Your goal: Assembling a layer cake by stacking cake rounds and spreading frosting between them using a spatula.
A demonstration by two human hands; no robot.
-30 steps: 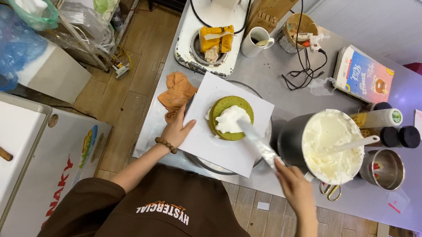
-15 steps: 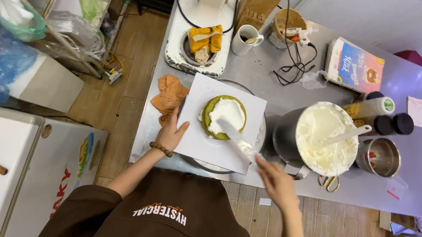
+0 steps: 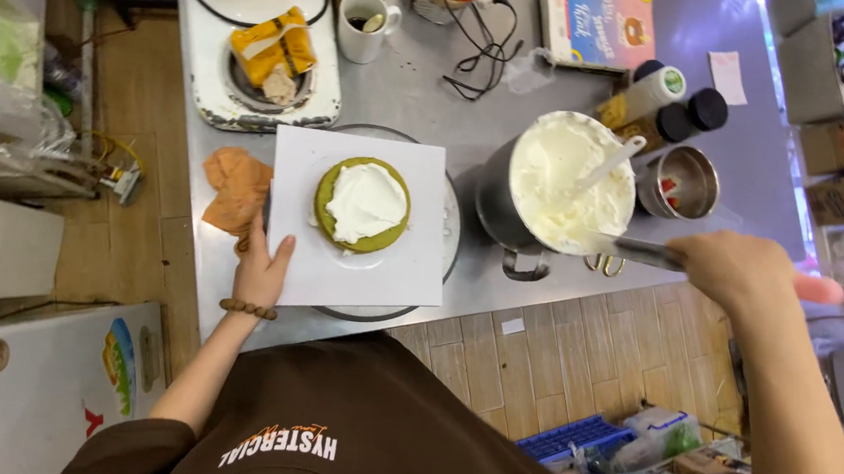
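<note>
Fingers of the right hand (image 3: 736,267) close around the handle of a metal spatula (image 3: 634,248), whose blade points left and reaches the near rim of the large metal bowl of white cream (image 3: 563,184). A white utensil (image 3: 605,164) stands tilted in the cream. The left hand (image 3: 262,270) lies flat and open, fingers spread on the left edge of the white square board (image 3: 370,271), gripping nothing; a beaded bracelet (image 3: 247,308) circles its wrist. On the board sits a round green cake layer (image 3: 362,205) topped with a mound of white cream, roughly at the board's middle. The board rests on a round turntable (image 3: 388,310), which stands on the steel table (image 3: 429,76). Just left of the board lies a crumpled orange cloth (image 3: 235,186). Right of the cream bowl stands a small metal cup (image 3: 684,181), with dark-capped bottles (image 3: 684,116) behind it. Farther back sit a white mug (image 3: 361,13), a tangle of black cable (image 3: 483,52), a carton lying flat (image 3: 595,18), and a white stove with yellow packets on it (image 3: 263,64).
</note>
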